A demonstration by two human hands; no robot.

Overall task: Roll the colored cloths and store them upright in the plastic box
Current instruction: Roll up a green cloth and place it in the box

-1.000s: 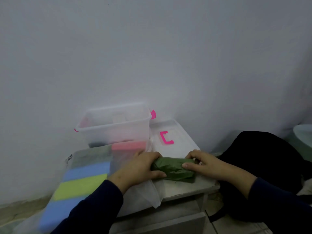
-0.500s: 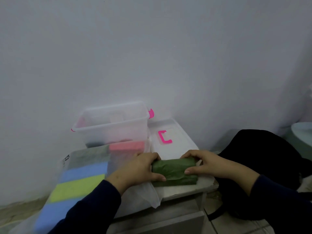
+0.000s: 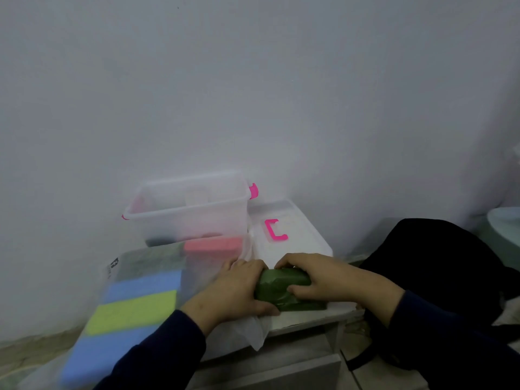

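You hold the green cloth (image 3: 284, 288) at the near edge of the tabletop (image 3: 315, 316), in front of the plastic box (image 3: 188, 209). Your left hand (image 3: 233, 291) grips its left end, fingers (image 3: 247, 267) curled over the top and thumb under the front. Your right hand (image 3: 323, 277) grips the right end the same way, fingers pinching the roll against the thumb. The cloth is already wound into a short, thick bundle, lying on its side.

The step in hand appears to be the final tightening of the roll. The next move calls for a firm grip so the loose outer flap does not unwind, a turn of the roll onto its end, and a lift back to the plastic box. The box stands open, its lid (image 3: 284, 232) lying just to its right. A pink cloth (image 3: 212, 244) lies against the front of the box.
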